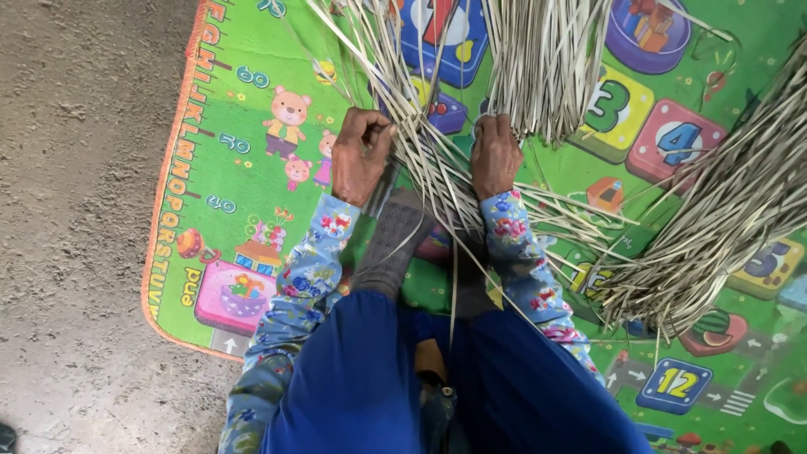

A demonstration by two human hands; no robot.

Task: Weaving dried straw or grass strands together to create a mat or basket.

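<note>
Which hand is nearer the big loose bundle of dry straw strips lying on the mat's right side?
The right hand: the bundle of dry straw strips lies off to its right. The left hand is farther away, on the other side of the strips being gripped.

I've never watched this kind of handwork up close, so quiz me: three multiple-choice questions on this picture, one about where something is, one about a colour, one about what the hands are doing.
1. Where do the thin pale strips lie?
A. on a bare table
B. on the play mat
C. in a basket

2. What is the mat's main colour?
A. green
B. black
C. white

3. How are the left hand and right hand?
A. flat and open
B. in pockets
C. closed on the strips

Answers:
1 B, pictures show between the strips.
2 A, green background.
3 C, fingers curl around strips.
</note>
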